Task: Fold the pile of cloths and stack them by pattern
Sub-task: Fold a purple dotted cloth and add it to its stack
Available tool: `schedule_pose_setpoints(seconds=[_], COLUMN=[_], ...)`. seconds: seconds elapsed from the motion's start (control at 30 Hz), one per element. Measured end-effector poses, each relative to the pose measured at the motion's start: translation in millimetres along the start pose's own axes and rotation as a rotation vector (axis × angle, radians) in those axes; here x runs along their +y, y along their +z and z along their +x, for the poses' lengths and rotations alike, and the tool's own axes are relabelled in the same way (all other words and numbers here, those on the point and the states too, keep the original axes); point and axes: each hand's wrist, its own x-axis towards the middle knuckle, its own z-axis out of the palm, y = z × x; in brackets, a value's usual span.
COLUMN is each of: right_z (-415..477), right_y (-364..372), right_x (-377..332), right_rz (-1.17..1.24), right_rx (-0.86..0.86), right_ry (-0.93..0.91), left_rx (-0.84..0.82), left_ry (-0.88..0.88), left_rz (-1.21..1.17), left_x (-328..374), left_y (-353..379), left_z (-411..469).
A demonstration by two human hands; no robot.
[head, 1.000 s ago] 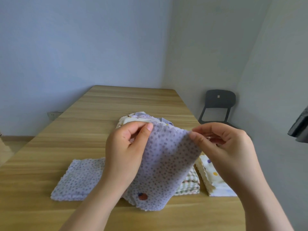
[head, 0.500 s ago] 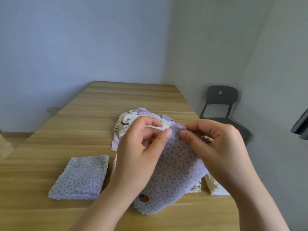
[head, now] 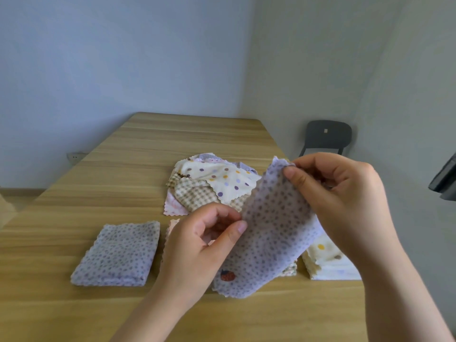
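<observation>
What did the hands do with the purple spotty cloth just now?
Both hands met at the top edge of the purple dotted cloth, then parted: the left hand slid down its side, while the right hand kept the top corner up. The folded purple stack and the unfolded pile stayed put.

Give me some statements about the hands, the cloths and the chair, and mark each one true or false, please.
1. The left hand and the right hand both pinch the purple cloth. True.
2. The purple cloth lies flat on the table. False: it is held up above the table.
3. A folded purple stack lies on the table, left of the left hand. True.
4. The chair is red. False: it is dark grey and stands beyond the table's right side.
5. The top cloth of the unfolded pile is cream with coloured dots. True.
</observation>
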Motion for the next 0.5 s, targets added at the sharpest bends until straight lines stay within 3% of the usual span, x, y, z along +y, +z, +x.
schedule_pose_setpoints(seconds=[0.5], right_z=[-0.8], right_y=[-9.1], right_x=[5.1], right_rz=[-0.009], right_rx=[0.125], right_ry=[0.022], left_rx=[-0.114], left_ry=[-0.109], left_rz=[0.191], left_x=[-24.3], left_y=[-8.4], left_z=[-20.1])
